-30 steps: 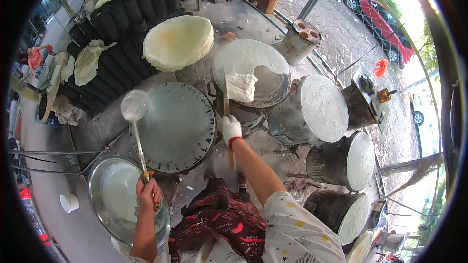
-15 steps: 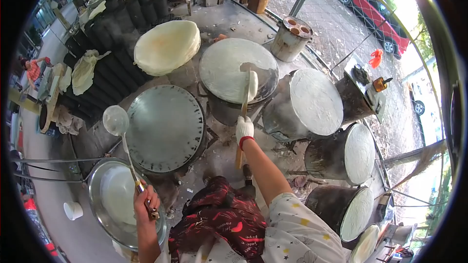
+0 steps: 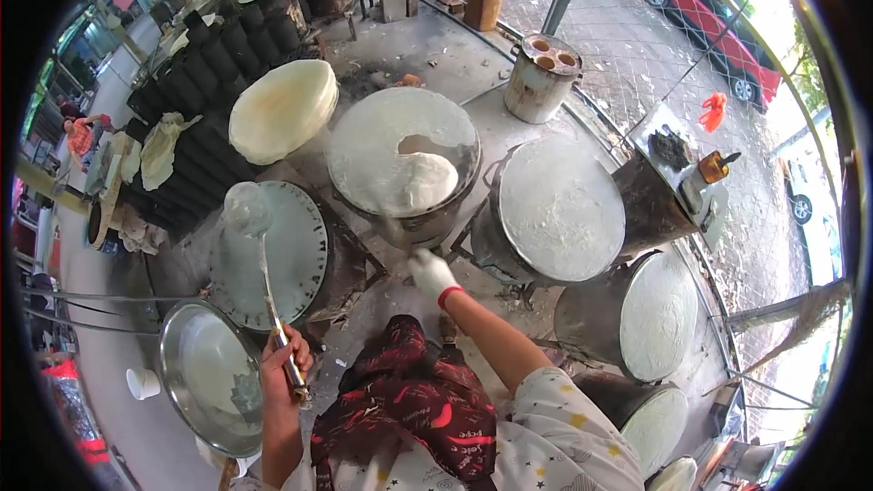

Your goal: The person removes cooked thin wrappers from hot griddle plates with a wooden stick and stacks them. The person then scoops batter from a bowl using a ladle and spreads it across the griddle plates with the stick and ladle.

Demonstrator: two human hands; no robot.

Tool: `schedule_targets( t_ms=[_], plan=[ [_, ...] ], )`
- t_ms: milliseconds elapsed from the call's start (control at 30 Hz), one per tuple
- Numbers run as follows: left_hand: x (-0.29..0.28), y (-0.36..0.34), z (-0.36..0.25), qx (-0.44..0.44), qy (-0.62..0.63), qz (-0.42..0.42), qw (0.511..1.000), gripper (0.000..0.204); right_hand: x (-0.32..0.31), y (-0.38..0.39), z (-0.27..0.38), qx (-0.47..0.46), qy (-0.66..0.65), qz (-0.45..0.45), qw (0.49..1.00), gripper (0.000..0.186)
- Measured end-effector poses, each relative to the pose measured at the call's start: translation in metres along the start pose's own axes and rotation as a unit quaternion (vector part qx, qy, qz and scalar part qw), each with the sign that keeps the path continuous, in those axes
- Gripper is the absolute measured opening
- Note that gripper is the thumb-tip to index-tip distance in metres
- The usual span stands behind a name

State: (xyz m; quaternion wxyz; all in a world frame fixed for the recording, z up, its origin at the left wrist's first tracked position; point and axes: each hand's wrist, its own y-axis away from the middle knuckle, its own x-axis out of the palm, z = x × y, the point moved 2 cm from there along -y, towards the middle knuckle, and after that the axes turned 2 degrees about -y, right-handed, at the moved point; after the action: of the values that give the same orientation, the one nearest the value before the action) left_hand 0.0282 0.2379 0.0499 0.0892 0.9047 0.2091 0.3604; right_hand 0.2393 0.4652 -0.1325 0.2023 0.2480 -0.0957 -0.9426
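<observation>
My left hand (image 3: 286,359) grips a long ladle (image 3: 245,209), its batter-coated bowl over the bare round griddle (image 3: 245,268) at left, above a steel basin of white batter (image 3: 195,350). My right hand (image 3: 432,273), in a white glove, is closed on a motion-blurred flat wooden scraper (image 3: 396,232) at the near edge of the middle griddle (image 3: 364,132). That griddle bears a thin white batter layer with a bare patch and a thick soft lump of batter (image 3: 427,184).
A stack of pale round sheets (image 3: 277,114) lies by dark cylinders (image 3: 195,59). More white-coated griddles (image 3: 559,205) on drums curve round my right, near a holed metal stove (image 3: 536,82) and mesh fence. Other people (image 3: 77,136) are at the far left and back.
My right hand and scraper have moved left and down off the lump, which now lies inside the griddle below the bare patch. The view has shifted slightly; my left hand still holds the ladle.
</observation>
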Motion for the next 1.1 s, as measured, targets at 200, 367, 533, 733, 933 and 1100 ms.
schedule_targets(
  t_ms=[200,367,533,733,933,1100],
  plan=[
    [0.048,-0.009,0.03,-0.005,0.01,0.003,1.0,0.026,-0.074,-0.029,-0.073,0.071,-0.085,-0.044,0.993,0.037],
    [0.058,-0.012,0.043,-0.014,0.011,-0.008,1.0,0.026,-0.094,-0.022,-0.035,-0.052,0.067,-0.028,0.996,0.036],
    [0.057,-0.019,0.048,-0.04,0.026,-0.019,0.999,0.023,-0.114,-0.063,-0.027,0.003,0.064,-0.083,0.994,0.029],
    [0.047,-0.032,0.04,-0.063,0.031,-0.037,0.997,0.024,-0.084,-0.023,-0.029,-0.093,0.091,0.041,0.991,0.028],
    [0.027,-0.047,0.022,-0.081,0.035,-0.03,0.996,0.024,-0.109,-0.05,-0.038,0.022,0.117,-0.154,0.981,0.024],
    [0.017,-0.06,0.013,-0.109,0.045,-0.027,0.993,0.024,-0.132,-0.138,-0.003,0.043,0.101,-0.212,0.971,0.038]
  ],
)
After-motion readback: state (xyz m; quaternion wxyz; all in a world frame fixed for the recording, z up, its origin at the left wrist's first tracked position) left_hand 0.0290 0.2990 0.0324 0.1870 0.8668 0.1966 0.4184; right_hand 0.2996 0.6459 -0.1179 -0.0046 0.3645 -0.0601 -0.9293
